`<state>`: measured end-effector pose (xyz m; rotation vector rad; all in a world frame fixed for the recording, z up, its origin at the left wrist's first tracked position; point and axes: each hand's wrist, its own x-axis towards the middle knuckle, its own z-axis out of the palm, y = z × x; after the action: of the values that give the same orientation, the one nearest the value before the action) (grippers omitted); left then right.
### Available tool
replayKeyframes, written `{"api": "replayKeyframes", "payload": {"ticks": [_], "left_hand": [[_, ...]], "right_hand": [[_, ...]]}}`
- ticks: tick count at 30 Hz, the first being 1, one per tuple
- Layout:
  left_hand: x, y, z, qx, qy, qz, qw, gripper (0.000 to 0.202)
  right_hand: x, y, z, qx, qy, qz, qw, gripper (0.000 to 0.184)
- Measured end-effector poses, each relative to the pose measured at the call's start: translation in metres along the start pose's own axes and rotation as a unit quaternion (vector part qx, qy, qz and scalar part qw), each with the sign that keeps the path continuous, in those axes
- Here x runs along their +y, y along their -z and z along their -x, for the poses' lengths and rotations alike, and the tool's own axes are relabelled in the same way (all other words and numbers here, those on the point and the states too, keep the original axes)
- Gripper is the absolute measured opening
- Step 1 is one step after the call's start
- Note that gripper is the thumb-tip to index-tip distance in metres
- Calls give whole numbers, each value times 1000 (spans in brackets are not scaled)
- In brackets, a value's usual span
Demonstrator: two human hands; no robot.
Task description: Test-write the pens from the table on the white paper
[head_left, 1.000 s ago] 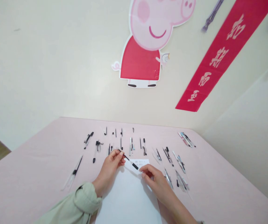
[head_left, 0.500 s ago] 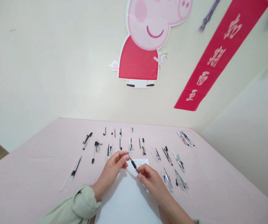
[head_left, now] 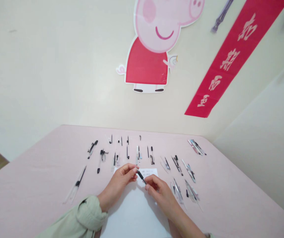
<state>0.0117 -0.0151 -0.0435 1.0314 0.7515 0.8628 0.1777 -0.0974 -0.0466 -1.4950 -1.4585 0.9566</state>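
On the pink desk (head_left: pixel 33 185), a white paper sheet (head_left: pixel 134 211) is lying. Above it, the left hand (head_left: pixel 121 180) and right hand (head_left: pixel 161 193) are pinching opposite ends of a black-gripped pen (head_left: pixel 140 175); sound practice would be keeping it straight, pressing gently.

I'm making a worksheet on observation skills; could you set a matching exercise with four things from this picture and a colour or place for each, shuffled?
Column one
1. Black-gripped pen
2. Sheet of paper
3. Banner
4. Tabletop

Column two
A. Pale pink
B. Red with pale characters, slanting on the wall
C. Between the fingers of the left hand and the right hand
D. White, lying below the hands

Right pairs: 1-C, 2-D, 3-B, 4-A
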Motion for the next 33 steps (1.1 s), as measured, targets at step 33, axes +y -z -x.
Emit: {"api": "replayKeyframes", "payload": {"ticks": [33], "left_hand": [[-9, 2, -2, 59, -1, 27, 998, 27]], "right_hand": [[6, 5, 0, 83, -42, -12, 996, 26]]}}
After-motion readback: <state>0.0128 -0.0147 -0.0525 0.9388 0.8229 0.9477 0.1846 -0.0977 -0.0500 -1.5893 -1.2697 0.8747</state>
